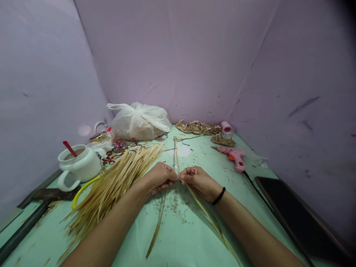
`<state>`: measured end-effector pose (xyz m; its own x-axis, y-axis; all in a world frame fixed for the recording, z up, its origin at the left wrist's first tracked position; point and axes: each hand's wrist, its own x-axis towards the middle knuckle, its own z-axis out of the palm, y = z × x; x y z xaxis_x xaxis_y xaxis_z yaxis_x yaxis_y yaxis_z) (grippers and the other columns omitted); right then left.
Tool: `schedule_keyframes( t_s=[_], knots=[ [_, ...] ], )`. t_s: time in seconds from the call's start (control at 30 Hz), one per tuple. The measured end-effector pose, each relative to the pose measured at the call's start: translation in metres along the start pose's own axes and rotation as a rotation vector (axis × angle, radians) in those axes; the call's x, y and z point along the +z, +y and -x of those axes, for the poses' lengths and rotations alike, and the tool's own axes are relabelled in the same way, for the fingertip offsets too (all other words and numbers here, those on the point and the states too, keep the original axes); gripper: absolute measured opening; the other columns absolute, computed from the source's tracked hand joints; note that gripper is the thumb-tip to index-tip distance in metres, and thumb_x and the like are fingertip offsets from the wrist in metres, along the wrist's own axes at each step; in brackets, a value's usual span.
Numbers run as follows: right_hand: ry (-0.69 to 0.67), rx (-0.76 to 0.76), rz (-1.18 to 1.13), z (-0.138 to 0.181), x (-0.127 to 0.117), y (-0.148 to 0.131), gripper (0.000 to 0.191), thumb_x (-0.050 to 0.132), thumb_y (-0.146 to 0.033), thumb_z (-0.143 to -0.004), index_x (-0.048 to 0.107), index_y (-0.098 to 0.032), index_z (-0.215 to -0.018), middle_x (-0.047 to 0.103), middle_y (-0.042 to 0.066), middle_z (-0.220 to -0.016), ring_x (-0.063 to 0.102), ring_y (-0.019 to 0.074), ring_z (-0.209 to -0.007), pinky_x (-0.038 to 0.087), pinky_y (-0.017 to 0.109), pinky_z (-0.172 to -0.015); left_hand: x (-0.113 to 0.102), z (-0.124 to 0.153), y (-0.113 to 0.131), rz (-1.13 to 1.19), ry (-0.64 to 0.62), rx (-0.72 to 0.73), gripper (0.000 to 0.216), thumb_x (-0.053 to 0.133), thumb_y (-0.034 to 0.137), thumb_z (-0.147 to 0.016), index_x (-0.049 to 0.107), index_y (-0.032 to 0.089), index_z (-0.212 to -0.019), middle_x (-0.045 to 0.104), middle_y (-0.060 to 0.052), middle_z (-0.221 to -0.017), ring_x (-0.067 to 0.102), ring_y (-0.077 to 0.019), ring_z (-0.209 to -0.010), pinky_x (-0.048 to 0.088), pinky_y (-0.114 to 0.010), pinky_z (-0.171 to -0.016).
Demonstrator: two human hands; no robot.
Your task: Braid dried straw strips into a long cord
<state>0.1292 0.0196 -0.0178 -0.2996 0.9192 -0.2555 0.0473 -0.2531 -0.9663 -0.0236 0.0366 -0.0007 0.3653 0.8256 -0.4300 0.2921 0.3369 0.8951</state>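
Observation:
A thin braid of straw strips [176,157] runs from the far part of the table toward me, ending between my fingertips. My left hand [162,178] pinches its near end from the left, and one loose strip [158,226] hangs down below that hand. From the other side my right hand [197,180], with a black band on the wrist, is closed on the braid's end. Long loose strips [208,215] trail from the right fingers toward the lower right. Left of my hands lies a fanned bundle of dry straw strips [119,178].
At left stand a white pot [83,167] with a red stick and a hammer [47,200]. Behind are a knotted white plastic bag [139,122], woven straw pieces [197,128] and a pink spool [227,128]. At right lie a pink glue gun [235,155] and a dark flat slab [294,215].

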Motion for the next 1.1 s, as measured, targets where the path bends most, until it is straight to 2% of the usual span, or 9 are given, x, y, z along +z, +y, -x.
schedule_keyframes(
  t_s=[0.27,0.43,0.57,0.7,0.8,0.87,0.93,1.03,1.1],
  knots=[
    [0.053,-0.035,0.18,-0.001,-0.001,-0.002,0.01,0.055,-0.022,-0.057,0.052,-0.014,-0.052,0.039,-0.006,-0.04,0.027,0.0042,-0.04,0.018,0.02,-0.041,0.009,0.004,0.005,-0.025,0.093,-0.011,0.013,0.056,0.019,-0.052,0.045,0.014,-0.046,0.033,0.007,-0.033,0.018,-0.001,-0.027,0.007,-0.018,-0.032],
    [0.203,-0.059,0.538,0.006,0.0,-0.005,0.012,0.054,-0.023,-0.059,0.057,-0.013,-0.052,0.045,-0.002,-0.043,0.036,0.007,-0.043,0.024,0.021,-0.042,0.018,0.004,0.008,-0.044,0.164,-0.05,0.012,0.051,0.01,-0.049,0.041,0.014,-0.043,0.03,0.007,-0.032,0.018,-0.0008,-0.029,0.008,-0.017,-0.033],
    [0.289,-0.144,0.827,0.018,0.012,-0.013,0.011,0.053,-0.018,-0.06,0.061,-0.014,-0.053,0.053,0.002,-0.046,0.041,0.0092,-0.045,0.024,0.023,-0.045,0.025,0.006,0.009,0.028,0.23,-0.095,0.02,0.045,0.007,-0.046,0.029,0.017,-0.038,0.025,0.007,-0.03,0.016,-0.0013,-0.03,0.009,-0.018,-0.033],
    [0.308,-0.251,0.971,0.027,0.025,-0.015,0.014,0.051,-0.016,-0.062,0.061,-0.016,-0.053,0.057,0.004,-0.049,0.04,0.0099,-0.044,0.022,0.024,-0.046,0.024,0.006,0.008,0.089,0.184,-0.114,0.019,0.045,0.01,-0.047,0.029,0.018,-0.039,0.028,0.006,-0.031,0.018,-0.0024,-0.029,0.007,-0.019,-0.032],
    [0.291,-0.291,1.005,0.029,0.029,-0.013,0.015,0.05,-0.016,-0.065,0.061,-0.017,-0.054,0.056,0.004,-0.05,0.04,0.0101,-0.044,0.022,0.025,-0.047,0.018,0.005,0.005,0.062,0.145,-0.039,0.019,0.047,0.012,-0.047,0.031,0.017,-0.038,0.027,0.007,-0.032,0.017,-0.0019,-0.03,0.007,-0.02,-0.033],
    [0.256,-0.281,0.979,0.028,0.025,-0.014,0.013,0.053,-0.017,-0.064,0.061,-0.017,-0.054,0.056,0.003,-0.05,0.041,0.0102,-0.045,0.023,0.024,-0.047,0.014,0.003,0.004,0.028,0.126,0.013,0.016,0.051,0.013,-0.046,0.037,0.016,-0.039,0.029,0.007,-0.033,0.019,-0.0019,-0.032,0.009,-0.019,-0.035],
    [0.239,-0.24,0.855,0.026,0.018,-0.016,0.014,0.057,-0.022,-0.065,0.06,-0.016,-0.052,0.054,0.002,-0.048,0.041,0.0103,-0.045,0.025,0.024,-0.046,0.01,0.002,0.002,0.015,0.096,0.029,0.012,0.055,0.016,-0.047,0.043,0.014,-0.042,0.033,0.006,-0.034,0.022,-0.0025,-0.033,0.011,-0.02,-0.036],
    [0.335,-0.137,0.471,0.021,0.007,-0.023,0.025,0.055,-0.031,-0.07,0.058,-0.014,-0.052,0.056,0.003,-0.05,0.047,0.0109,-0.047,0.032,0.022,-0.046,0.007,0.002,0.0,0.017,0.063,0.044,0.011,0.057,0.02,-0.049,0.048,0.014,-0.047,0.035,0.006,-0.035,0.023,-0.0031,-0.034,0.011,-0.02,-0.037],
    [0.357,-0.002,0.185,0.018,0.005,-0.025,0.022,0.051,-0.026,-0.074,0.057,-0.013,-0.057,0.058,0.005,-0.055,0.05,0.0106,-0.049,0.038,0.022,-0.048,0.005,0.002,-0.001,0.001,0.049,0.04,0.011,0.057,0.021,-0.049,0.049,0.013,-0.048,0.035,0.006,-0.035,0.022,-0.0029,-0.034,0.01,-0.021,-0.038]
  ],
)
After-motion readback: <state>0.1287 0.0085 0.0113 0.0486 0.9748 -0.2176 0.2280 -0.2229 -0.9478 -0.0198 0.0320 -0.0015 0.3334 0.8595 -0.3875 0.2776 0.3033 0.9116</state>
